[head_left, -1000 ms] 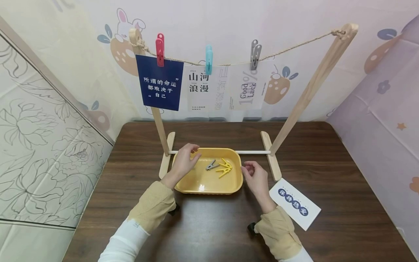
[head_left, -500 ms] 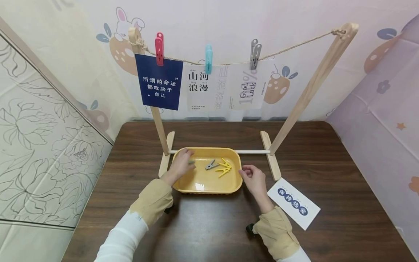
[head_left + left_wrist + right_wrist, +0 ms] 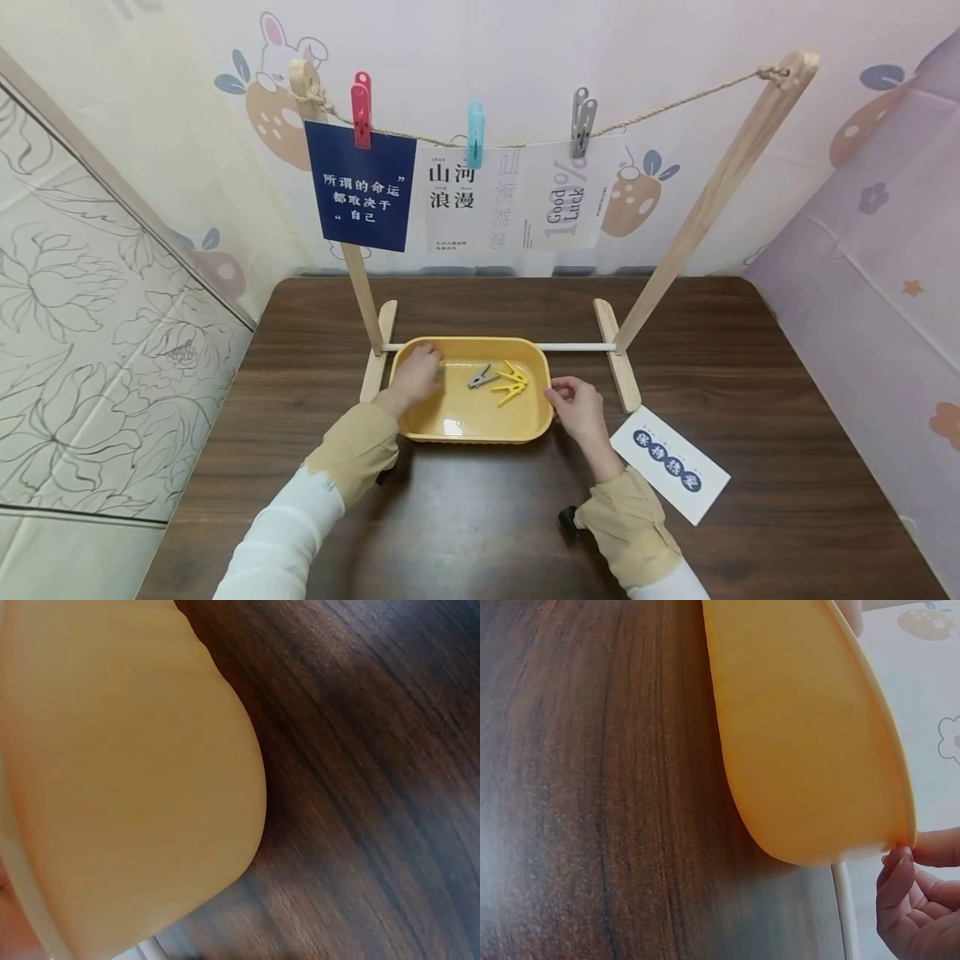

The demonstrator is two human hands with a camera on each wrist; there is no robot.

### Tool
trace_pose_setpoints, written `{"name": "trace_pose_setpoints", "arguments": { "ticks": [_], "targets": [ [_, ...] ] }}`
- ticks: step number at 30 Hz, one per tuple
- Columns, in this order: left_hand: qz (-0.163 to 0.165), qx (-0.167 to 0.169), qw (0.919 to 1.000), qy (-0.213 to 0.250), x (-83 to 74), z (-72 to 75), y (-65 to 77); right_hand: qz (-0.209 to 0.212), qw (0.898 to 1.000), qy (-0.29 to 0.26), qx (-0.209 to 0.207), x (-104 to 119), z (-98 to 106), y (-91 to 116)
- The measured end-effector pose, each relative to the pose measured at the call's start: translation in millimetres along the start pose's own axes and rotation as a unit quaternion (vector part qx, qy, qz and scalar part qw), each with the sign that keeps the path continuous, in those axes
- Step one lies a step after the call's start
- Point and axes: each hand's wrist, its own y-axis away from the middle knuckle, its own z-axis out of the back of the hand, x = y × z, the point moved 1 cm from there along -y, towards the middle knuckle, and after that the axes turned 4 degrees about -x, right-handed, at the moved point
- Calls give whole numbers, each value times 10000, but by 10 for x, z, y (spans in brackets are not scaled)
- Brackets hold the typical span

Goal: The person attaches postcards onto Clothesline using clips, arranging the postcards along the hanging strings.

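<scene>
A yellow plastic basin (image 3: 465, 429) sits on the table, with a grey clothespin (image 3: 482, 377) and yellow clothespins (image 3: 513, 385) inside. My left hand (image 3: 417, 377) reaches over its left rim into the basin. A faint greenish patch shows by those fingers; the fingertips are blurred, and whether they hold anything is hidden. At the right rim, my right hand (image 3: 579, 410) pinches the basin's edge between thumb and finger, as the right wrist view shows with the hand (image 3: 915, 900) at the rim. Only a sliver of the left hand (image 3: 15, 922) appears in the left wrist view.
A wooden stand (image 3: 686, 221) with a rope rises behind the basin. On the rope hang a navy card (image 3: 362, 187) and two white cards, held by red (image 3: 362, 110), turquoise (image 3: 476, 133) and grey (image 3: 582, 123) clothespins. Another white card (image 3: 670, 464) lies at right.
My left hand has lowered leftward and deeper into the basin. My right hand has moved slightly left onto the basin's right rim. The clothespins in the basin keep their places.
</scene>
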Motion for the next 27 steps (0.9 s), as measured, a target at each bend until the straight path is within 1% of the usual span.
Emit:
{"name": "trace_pose_setpoints", "arguments": {
  "ticks": [2,6,11,20,23,27],
  "targets": [
    [-40,22,9999,-90,-2,-18,-14,-62,10000,10,32,9,2,-2],
    [-111,56,9995,-291,-15,-45,-34,-53,10000,-13,14,21,5,4],
    [-33,139,9993,-348,-26,-70,-44,-71,10000,-34,-33,14,-2,6],
    [156,84,9986,-507,-42,-115,-51,-136,9998,71,-101,-17,-14,5],
    [152,49,9981,-600,-46,-115,-44,-137,9998,39,-123,-15,-14,12],
    [50,4,9976,-696,-55,-112,-26,-173,9998,21,-136,-14,-13,15]
  ]
}}
